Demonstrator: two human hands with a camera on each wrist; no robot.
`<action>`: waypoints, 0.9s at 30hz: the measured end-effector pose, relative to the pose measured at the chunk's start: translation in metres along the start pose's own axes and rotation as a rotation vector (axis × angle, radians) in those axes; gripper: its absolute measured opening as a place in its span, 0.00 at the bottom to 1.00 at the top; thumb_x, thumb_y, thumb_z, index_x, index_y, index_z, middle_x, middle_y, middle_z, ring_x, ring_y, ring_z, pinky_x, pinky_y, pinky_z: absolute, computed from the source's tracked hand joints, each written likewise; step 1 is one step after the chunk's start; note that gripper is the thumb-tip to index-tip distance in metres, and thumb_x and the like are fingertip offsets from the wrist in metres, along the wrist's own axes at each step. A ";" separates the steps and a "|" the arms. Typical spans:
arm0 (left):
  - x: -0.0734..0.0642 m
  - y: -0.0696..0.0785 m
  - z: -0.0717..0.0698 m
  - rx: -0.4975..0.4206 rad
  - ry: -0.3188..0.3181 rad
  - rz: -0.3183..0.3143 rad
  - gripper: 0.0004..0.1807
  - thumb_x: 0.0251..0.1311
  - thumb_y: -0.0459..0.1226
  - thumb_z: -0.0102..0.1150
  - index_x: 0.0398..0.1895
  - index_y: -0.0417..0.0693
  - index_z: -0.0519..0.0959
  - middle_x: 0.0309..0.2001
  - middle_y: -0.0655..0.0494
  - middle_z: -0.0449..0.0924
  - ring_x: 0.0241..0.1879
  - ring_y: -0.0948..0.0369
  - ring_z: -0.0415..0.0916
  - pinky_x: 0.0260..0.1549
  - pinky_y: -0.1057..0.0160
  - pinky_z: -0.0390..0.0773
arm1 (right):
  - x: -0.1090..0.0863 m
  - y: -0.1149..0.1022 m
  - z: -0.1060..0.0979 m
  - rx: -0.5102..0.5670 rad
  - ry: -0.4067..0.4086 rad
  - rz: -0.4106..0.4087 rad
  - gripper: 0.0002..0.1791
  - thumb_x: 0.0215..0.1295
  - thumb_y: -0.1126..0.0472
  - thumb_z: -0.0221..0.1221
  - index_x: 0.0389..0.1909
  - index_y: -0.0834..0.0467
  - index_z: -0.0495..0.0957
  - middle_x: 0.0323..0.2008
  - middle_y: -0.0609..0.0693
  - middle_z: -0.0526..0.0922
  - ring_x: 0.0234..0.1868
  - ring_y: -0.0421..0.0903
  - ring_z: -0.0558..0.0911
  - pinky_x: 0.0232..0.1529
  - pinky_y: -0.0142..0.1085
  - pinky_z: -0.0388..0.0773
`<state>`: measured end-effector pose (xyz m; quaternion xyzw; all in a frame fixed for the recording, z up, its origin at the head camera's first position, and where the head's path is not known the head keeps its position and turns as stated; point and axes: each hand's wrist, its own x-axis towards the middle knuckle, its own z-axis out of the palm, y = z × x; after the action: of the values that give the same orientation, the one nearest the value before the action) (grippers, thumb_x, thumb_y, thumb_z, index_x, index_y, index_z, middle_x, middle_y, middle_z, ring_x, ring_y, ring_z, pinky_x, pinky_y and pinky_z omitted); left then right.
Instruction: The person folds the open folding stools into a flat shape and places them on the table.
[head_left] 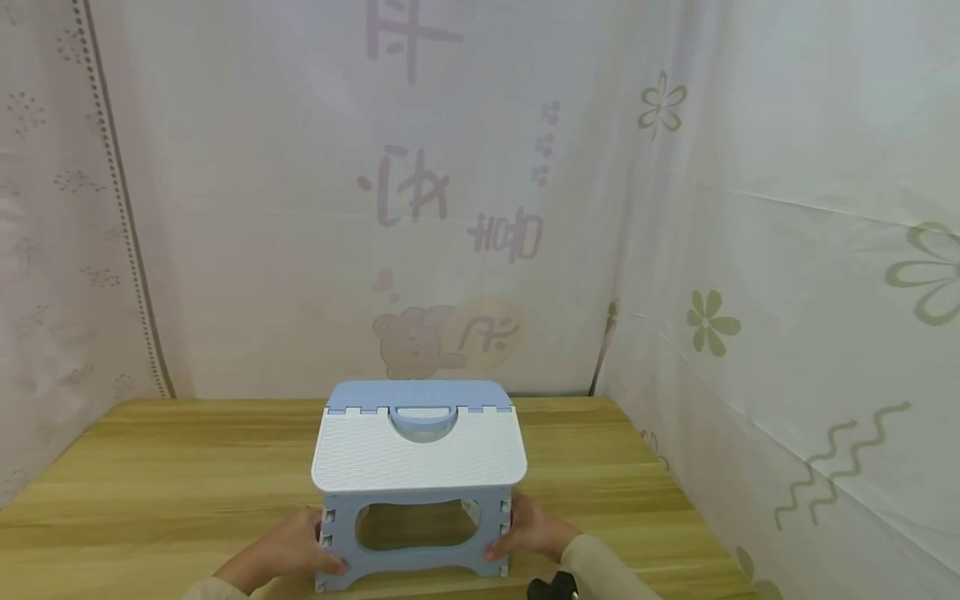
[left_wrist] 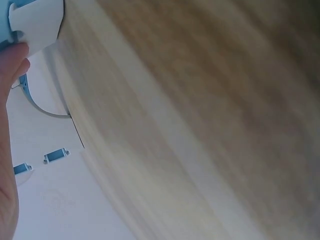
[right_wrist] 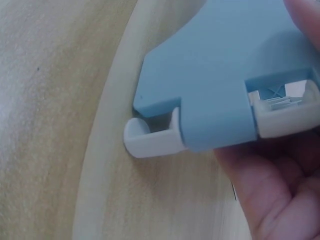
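Note:
A folding step stool [head_left: 420, 454] with a white textured top, a light blue rear strip and a blue front leg panel [head_left: 345, 533] stands unfolded on the wooden table. My left hand [head_left: 295, 546] grips the leg side at the left, its thumb on the blue front panel. At the opposite side my right hand [head_left: 531, 531] holds the other leg edge, thumb in front and fingers behind. A blue carry handle [head_left: 423, 417] lies in the cutout of the top. In the right wrist view, white hinge knuckles [right_wrist: 155, 142] interlock with the blue panel beside my fingers [right_wrist: 260, 185].
The wood-grain table [head_left: 187, 467] extends to both sides of the stool. Pale printed curtains [head_left: 262, 208] hang behind it and along the right [head_left: 810, 333]. A small black object [head_left: 553, 587] shows near my right sleeve [head_left: 603, 571].

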<state>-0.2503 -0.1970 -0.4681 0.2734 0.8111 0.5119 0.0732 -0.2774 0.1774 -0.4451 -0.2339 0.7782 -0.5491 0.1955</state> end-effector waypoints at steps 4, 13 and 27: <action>0.002 0.002 -0.001 0.002 -0.001 0.006 0.18 0.35 0.29 0.72 0.34 0.34 0.79 0.30 0.54 0.83 0.28 0.69 0.76 0.28 0.66 0.76 | 0.001 0.000 -0.001 0.008 -0.006 0.000 0.41 0.42 0.72 0.72 0.60 0.70 0.66 0.54 0.60 0.77 0.54 0.53 0.75 0.56 0.47 0.71; 0.003 0.004 -0.001 0.052 0.002 0.018 0.18 0.36 0.29 0.72 0.34 0.34 0.79 0.29 0.55 0.83 0.28 0.70 0.75 0.27 0.66 0.76 | -0.002 -0.002 0.000 0.021 0.025 0.013 0.40 0.39 0.73 0.71 0.57 0.73 0.66 0.51 0.61 0.79 0.51 0.52 0.77 0.53 0.46 0.73; 0.001 -0.003 0.000 -0.020 -0.009 0.024 0.18 0.36 0.29 0.72 0.34 0.32 0.79 0.30 0.54 0.84 0.29 0.69 0.77 0.29 0.66 0.77 | -0.001 -0.001 0.004 0.041 0.007 0.016 0.40 0.40 0.72 0.71 0.58 0.72 0.64 0.51 0.61 0.79 0.50 0.53 0.78 0.53 0.44 0.74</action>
<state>-0.2523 -0.1980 -0.4707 0.2845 0.8023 0.5197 0.0733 -0.2744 0.1748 -0.4449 -0.2217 0.7692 -0.5642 0.2022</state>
